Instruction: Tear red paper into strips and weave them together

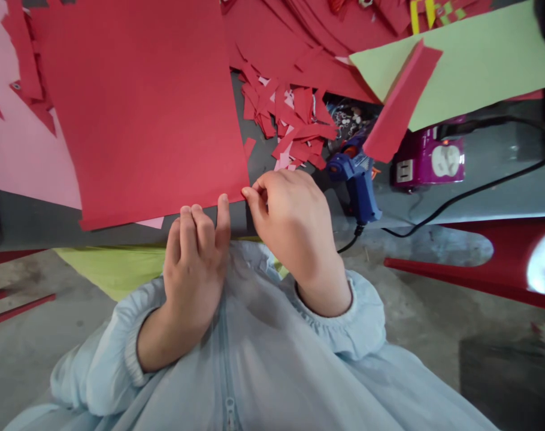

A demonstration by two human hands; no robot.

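Observation:
A large sheet of red paper [147, 114] lies before me, with a narrow folded strip along its near edge. My right hand [294, 221] pinches the sheet's near right corner between thumb and forefinger. Beside it, my left hand [196, 263] rests its outstretched fingertips at the same edge, the forefinger apart from the others; its thumb is hidden. Just past my right hand lies a pile of red paper scraps [299, 120]. A blue glue gun [357, 185] stands to the right of that hand, partly under a folded red strip [402, 102].
Pink paper [25, 143] lies on the left of the grey table [501, 191]. Light green paper [470, 66] is at the back right, above a purple power adapter [429, 158] with a black cable [470, 194]. A red stool [510, 257] stands at the right.

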